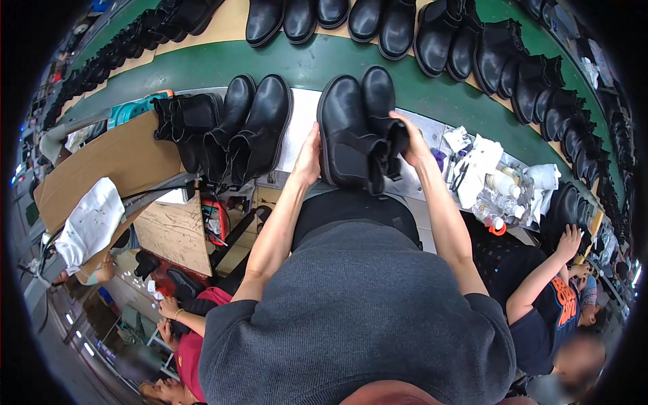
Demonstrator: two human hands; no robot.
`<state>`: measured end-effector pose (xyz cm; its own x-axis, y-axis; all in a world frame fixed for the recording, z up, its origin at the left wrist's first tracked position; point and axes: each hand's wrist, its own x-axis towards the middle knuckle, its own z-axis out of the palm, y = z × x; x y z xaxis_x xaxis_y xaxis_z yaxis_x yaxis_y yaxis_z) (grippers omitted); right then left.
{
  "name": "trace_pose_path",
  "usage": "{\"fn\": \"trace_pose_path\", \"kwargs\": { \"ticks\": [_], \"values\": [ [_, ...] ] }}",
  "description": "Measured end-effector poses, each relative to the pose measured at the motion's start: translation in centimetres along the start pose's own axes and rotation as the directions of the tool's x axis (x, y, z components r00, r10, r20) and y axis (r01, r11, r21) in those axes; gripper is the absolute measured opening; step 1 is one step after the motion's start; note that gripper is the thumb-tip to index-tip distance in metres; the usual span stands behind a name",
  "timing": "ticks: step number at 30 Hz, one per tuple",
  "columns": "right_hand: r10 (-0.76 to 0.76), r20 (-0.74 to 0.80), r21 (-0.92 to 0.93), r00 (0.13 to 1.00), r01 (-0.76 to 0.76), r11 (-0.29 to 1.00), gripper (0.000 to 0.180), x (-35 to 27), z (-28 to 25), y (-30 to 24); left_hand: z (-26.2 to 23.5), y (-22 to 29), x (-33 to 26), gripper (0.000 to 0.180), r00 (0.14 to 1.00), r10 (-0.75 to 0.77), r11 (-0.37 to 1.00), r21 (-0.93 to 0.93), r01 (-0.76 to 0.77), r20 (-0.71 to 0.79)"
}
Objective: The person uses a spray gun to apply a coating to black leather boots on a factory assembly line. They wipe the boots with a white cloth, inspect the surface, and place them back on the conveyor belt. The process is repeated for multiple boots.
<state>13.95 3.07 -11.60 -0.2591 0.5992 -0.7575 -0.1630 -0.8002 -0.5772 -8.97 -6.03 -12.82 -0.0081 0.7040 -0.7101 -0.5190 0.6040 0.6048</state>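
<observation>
Shoe line: green conveyor belt (317, 64) runs left to right across the far side, rows of black boots on it, grey worktop (300, 128) just near of it.

Pair of black ankle boots (358, 128) stands on the worktop dead centre, directly ahead of the person, soles on the surface, toes pointing far, heels and shafts toward the body. Long axis runs near–far, roughly in line with the forearms.

Left hand (309, 158) lies flat against the outer left side of the left boot, fingers extended, pressing not gripping. Right hand (410, 145) is curled around the folded shaft of the right boot, fingers wrapped on the upper (thumb side hidden behind the leather). Both hands in contact, so neither is nearer; boots are sandwiched between them.

Second pair of black boots (246, 128) stands just left, touching nothing in hand. Clutter of white rags and small bottles (493, 182) sits right on the worktop, near the right forearm but apart. Cardboard sheet (115, 169) far left. Co-worker's hand (570, 239) lower right rests on another dark boot.
</observation>
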Motion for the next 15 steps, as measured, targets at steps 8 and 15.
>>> {"fn": "trace_pose_path", "kwargs": {
  "ticks": [8, 15],
  "values": [
    [-0.136, -0.080, 0.247, 0.987, 0.152, 0.957, 0.069, 0.3, -2.2, 1.6, 2.4, 10.2, -3.0, 0.091, 0.913, -0.063, 0.947, 0.314, -0.073, 0.402],
    [-0.355, -0.241, 0.062, 0.903, 0.379, 0.923, 0.078, -3.2, 0.3, -3.0, 3.3, 13.3, -1.6, 0.050, 0.967, 0.034, 0.968, 0.233, -0.094, 0.252]
  ]
}}
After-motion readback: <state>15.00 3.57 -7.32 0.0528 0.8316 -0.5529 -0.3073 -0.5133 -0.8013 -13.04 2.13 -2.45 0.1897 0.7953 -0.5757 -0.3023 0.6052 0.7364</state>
